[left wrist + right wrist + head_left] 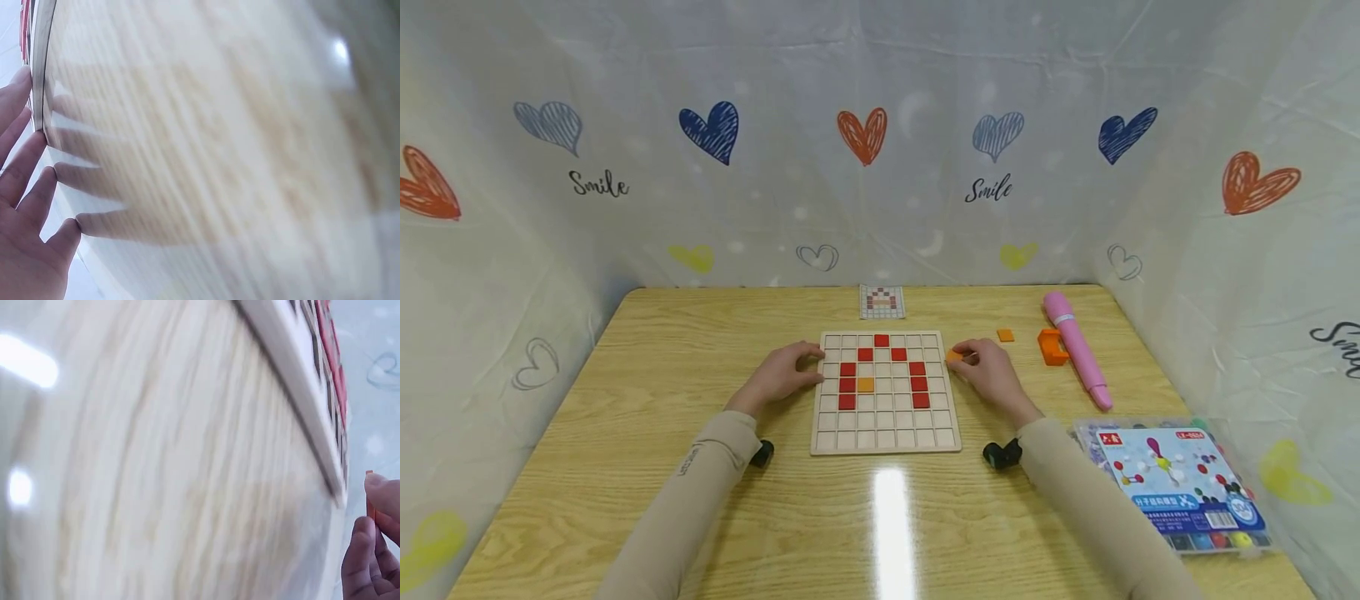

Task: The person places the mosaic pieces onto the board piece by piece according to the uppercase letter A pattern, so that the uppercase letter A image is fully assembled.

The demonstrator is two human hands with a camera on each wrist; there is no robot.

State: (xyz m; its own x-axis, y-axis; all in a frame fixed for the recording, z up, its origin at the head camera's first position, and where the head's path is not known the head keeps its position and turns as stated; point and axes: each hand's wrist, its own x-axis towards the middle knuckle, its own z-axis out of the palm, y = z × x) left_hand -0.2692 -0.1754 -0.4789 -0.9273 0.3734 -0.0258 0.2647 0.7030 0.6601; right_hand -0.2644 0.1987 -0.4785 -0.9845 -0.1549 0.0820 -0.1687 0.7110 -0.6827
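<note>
A wooden grid board (886,433) lies in the middle of the table, with several red tiles (919,384) forming a peaked arch in its cells. One orange tile (866,385) sits inside the arch, beside its left leg. My left hand (781,374) is at the board's left edge; in the left wrist view its fingers (26,169) are spread, and fingertips touch the rim. Just off the board's right edge, my right hand (991,375) pinches another orange tile (955,355) between thumb and fingers. The right wrist view shows that tile (370,503) edge-on.
Behind the board lies a small printed pattern card (882,302). To the right are a loose orange tile (1005,335), an orange bracket-shaped piece (1052,347) and a pink stick-like object (1078,350). A molecular model box (1180,483) lies at the front right.
</note>
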